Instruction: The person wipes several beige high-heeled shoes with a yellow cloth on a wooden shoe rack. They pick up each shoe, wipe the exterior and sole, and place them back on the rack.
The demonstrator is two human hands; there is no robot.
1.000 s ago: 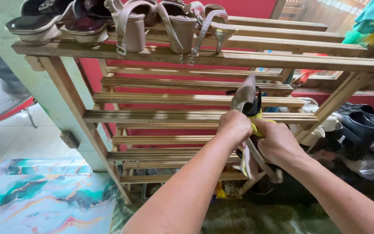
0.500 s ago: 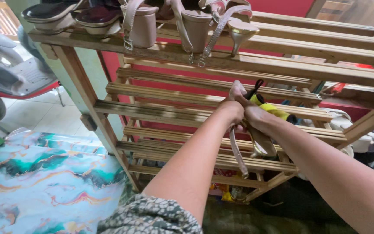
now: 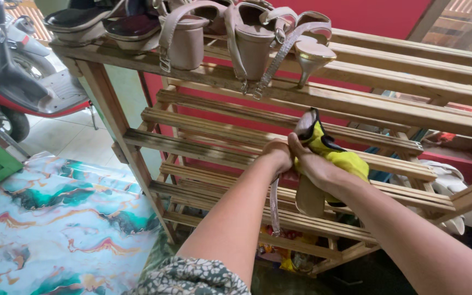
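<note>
Beige heeled sandal (image 3: pixel 308 164) and yellow cloth (image 3: pixel 338 159) held before wooden shoe rack (image 3: pixel 203 145) | left hand (image 3: pixel 277 155) closed on sandal, right hand (image 3: pixel 315 166) clasping cloth | risk: dangling strap (image 3: pixel 273 205) may be snagged on slats.

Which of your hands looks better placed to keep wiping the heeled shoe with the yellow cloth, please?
Probably the right hand: the yellow cloth lies bunched against it, pressed to the heeled shoe. The left hand has its grip on the shoe, steadying it.
</note>
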